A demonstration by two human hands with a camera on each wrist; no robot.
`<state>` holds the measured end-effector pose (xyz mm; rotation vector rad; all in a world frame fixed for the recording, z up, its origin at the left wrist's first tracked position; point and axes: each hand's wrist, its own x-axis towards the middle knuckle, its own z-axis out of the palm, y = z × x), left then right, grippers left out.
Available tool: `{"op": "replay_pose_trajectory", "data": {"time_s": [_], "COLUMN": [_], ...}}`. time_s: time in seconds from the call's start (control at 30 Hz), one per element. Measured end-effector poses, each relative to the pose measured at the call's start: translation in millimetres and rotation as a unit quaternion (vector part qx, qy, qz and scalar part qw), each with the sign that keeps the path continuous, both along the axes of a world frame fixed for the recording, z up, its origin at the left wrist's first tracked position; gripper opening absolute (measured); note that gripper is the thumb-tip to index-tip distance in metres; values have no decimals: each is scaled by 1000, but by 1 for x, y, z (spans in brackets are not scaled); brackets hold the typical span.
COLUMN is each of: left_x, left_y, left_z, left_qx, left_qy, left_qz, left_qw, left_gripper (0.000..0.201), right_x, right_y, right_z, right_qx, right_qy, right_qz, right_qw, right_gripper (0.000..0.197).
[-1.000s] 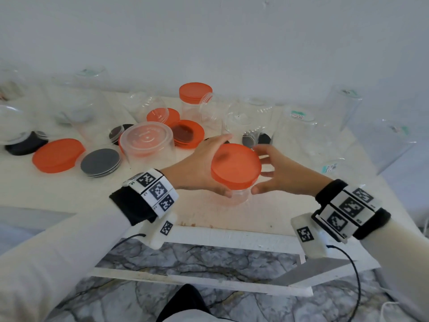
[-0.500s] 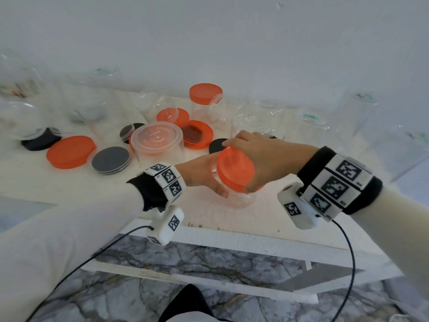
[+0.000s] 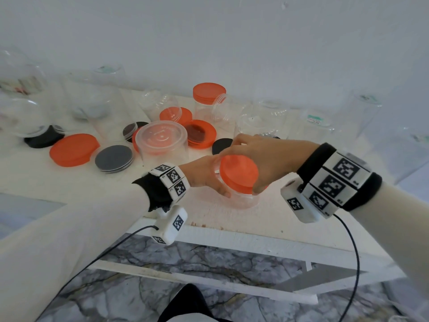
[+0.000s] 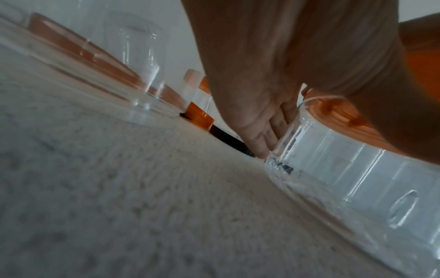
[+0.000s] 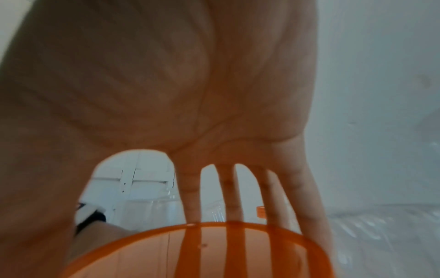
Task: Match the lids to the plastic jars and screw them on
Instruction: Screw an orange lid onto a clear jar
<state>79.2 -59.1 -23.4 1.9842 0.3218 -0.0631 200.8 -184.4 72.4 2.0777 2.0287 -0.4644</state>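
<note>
Plainly, little writing could be read: a green-and-white label (image 3: 313, 119) sat on a clear jar at the back right, its print too blurred to make out, and the wristbands (image 3: 334, 180) carried black-and-white square code markers.

The right hand (image 3: 267, 159) arched over the orange lid (image 3: 238, 174), fingers curled round its far rim and thumb at the near edge, gripping it from above. The lid sat tilted on the mouth of a low clear jar (image 3: 241, 201) that stood on the white bench (image 3: 69, 182) near its front edge. The left hand (image 3: 204, 176) wrapped the jar's left side, thumb in front, fingers (image 4: 264, 135) behind the wall reaching down to the bench top.

Behind the hands lay loose lids: a large orange one (image 3: 74, 148), a grey one (image 3: 113, 158), a black one (image 3: 221, 145), and an upturned clear tub (image 3: 161, 141). A jar already capped in orange (image 3: 209, 94) stood by the wall.
</note>
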Motion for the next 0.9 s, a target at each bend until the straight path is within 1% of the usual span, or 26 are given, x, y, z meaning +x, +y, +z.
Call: {"op": "replay_pose_trajectory", "data": {"time_s": [0.07, 0.17, 0.27, 0.33, 0.37, 0.43, 0.5, 0.67, 0.77, 0.83, 0.9], "left_x": [0, -1, -1, -1, 0, 0, 0, -1, -1, 0, 1], "left_y": [0, 0, 1, 1, 2, 3, 2, -3, -3, -2, -1], "left_z": [0, -2, -2, -2, -2, -1, 0, 3, 6, 5, 3], "left_qx": [4, -1, 0, 4, 4, 2, 0, 1, 28, 33, 24], "left_qy": [-5, -9, -16, -18, -17, -13, -8, -16, -5, -7, -10], "left_qz": [0, 2, 1, -5, -7, -6, -5, -19, -17, -15, -13], "left_qw": [1000, 1000, 1000, 1000, 1000, 1000, 1000, 1000, 999, 999, 1000], "left_gripper": [85, 86, 85, 85, 84, 85, 87, 98, 97, 95, 92], "right_x": [-4, -14, -18, -16, -13, -8, -4, 5, 6, 5, 4], "right_y": [-1, -2, 0, 0, 0, 0, 0, 0, 1, 1, -2], "right_z": [2, 0, -3, -1, 0, 1, 2, 1, 1, 0, 1], "right_qx": [10, 38, 62, 52, 34, -22, -54, -45, -52, -42, -20], "right_qy": [-53, -118, -131, -139, -135, -89, -43, 12, 39, 47, 35], "right_qz": [-17, -49, -75, -76, -70, -48, -21, 0, 32, 27, 7], "right_qw": [998, 991, 987, 986, 988, 995, 997, 999, 997, 998, 999], "right_gripper": [93, 86, 85, 93, 98, 105, 104, 95, 94, 93, 91]}}
